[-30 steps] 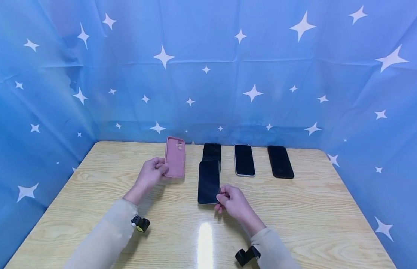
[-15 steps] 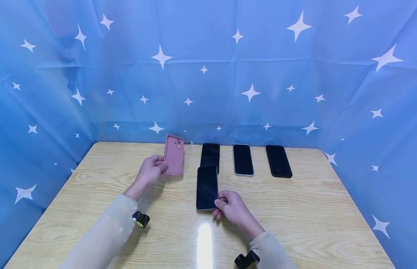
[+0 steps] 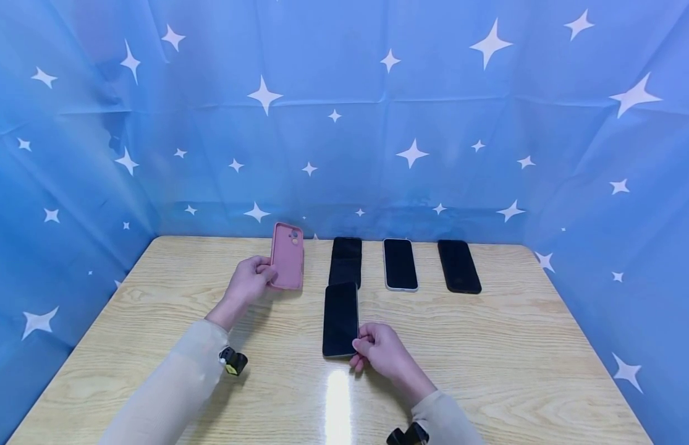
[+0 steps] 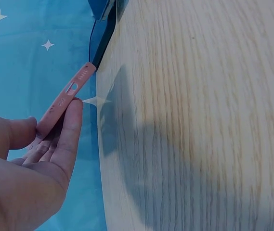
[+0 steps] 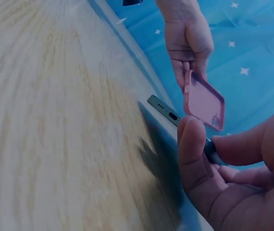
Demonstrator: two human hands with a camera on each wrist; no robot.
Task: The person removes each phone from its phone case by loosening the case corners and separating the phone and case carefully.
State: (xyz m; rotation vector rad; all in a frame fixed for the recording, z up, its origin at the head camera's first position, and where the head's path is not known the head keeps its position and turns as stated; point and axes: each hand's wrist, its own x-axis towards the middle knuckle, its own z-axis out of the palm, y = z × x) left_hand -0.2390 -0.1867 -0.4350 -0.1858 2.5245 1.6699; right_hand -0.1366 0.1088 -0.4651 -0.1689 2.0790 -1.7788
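Left hand (image 3: pixel 248 282) comes first, well to the left of the grey-edged phone (image 3: pixel 340 320), which serves here as landmark. Its thumb and curled fingers pinch the pink case (image 3: pixel 287 262) at the near left edge. The case is behind and left of the grey-edged phone, tilted, with its hollow inside facing the near side. Such a small hold on one edge could, I judge, let the case turn or slip if something pushes its free side.

The grey-edged phone seems raised above the tabletop (image 3: pixel 489 358). Directly behind it lies a flat dark item (image 3: pixel 346 254); in the head view their ends meet, but I cannot tell if they touch. If the phone goes down or backward, it may scrape or shift this item.

At the near right corner of the grey-edged phone, the right hand (image 3: pixel 382 352) pinches it between thumb and fingers. The far end could dip, because only this corner is held.

Right of the grey-edged phone and behind it lie the pale-rimmed phone (image 3: pixel 400 264) and, farther right, the black phone (image 3: pixel 459 267); a wide swing of the right hand might knock them.
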